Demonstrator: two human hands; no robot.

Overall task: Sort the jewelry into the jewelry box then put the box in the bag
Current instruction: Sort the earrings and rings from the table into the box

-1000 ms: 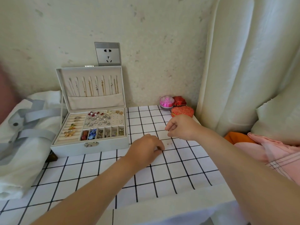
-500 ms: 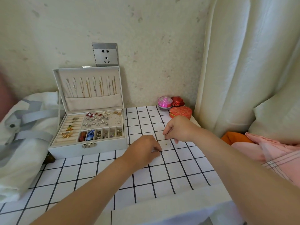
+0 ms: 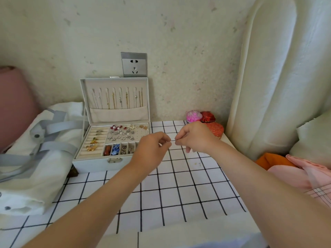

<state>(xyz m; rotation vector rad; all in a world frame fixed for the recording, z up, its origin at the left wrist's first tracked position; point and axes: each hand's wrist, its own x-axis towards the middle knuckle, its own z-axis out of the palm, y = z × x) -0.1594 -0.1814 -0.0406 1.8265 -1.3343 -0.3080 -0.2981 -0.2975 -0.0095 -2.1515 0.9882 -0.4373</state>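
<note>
Fingertips of the right hand (image 3: 196, 138) and the left hand (image 3: 154, 149) are pinching together above the cloth, almost touching each other; something tiny seems to be passing between them, too small to name. If either pinch is loosening, the piece is likely dropping and getting lost on the busy grid. Another small gold earring piece (image 3: 197, 164) is lying loose near the table's right edge, at risk of being brushed off by a forearm. An open white jewelry box (image 3: 100, 163) is sitting left on the white black-gridded tablecloth (image 3: 179, 197), beside a white canvas bag with grey straps (image 3: 26, 176). Behind, a speckled plaster wall with a grey socket (image 3: 134, 64) is bordering a cream curtain (image 3: 279, 72).
</note>
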